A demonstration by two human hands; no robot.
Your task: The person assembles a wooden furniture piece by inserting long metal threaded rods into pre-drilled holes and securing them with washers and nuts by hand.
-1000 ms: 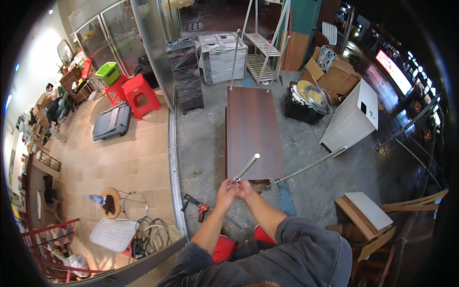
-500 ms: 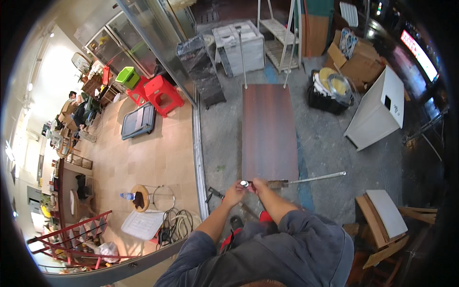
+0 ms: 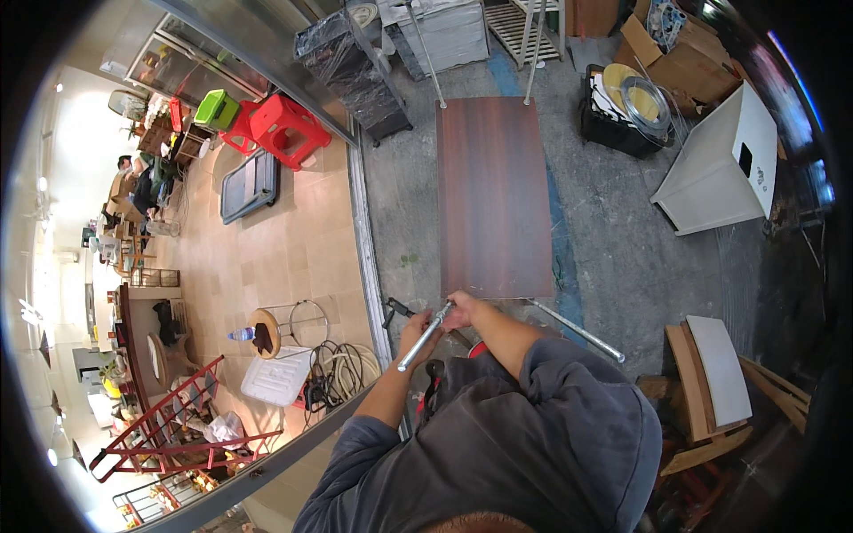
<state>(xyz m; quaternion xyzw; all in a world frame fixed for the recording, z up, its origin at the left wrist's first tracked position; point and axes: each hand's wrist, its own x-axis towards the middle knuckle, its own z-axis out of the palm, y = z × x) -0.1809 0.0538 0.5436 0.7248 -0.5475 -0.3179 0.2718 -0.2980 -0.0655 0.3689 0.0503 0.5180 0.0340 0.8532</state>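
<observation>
A brown wood-grain board [image 3: 494, 204] lies in front of me with metal tube legs at its corners. At its near left corner a shiny metal leg [image 3: 419, 347] sticks out toward me. My right hand [image 3: 461, 308] closes round the leg's base, at the board's near edge. Against the leg's left side, my left hand [image 3: 416, 332] has its fingers curled round the tube. Another metal leg [image 3: 582, 331] slants out from the near right corner, untouched. Two more legs, a far left one [image 3: 426, 62] and a far right one [image 3: 532, 58], rise from the far edge.
A metal door track [image 3: 370, 240] runs along my left. Beyond it are a red stool [image 3: 283, 131], a round wooden stool [image 3: 264, 332] and cables [image 3: 342, 377]. Right of the board stand a black crate [image 3: 613, 133], a white cabinet [image 3: 715, 178] and stacked boards [image 3: 718, 373].
The near left leg, seen end-on before, now slants toward me. The near right leg also points more toward me. The view has shifted, so the board sits higher in the picture.
</observation>
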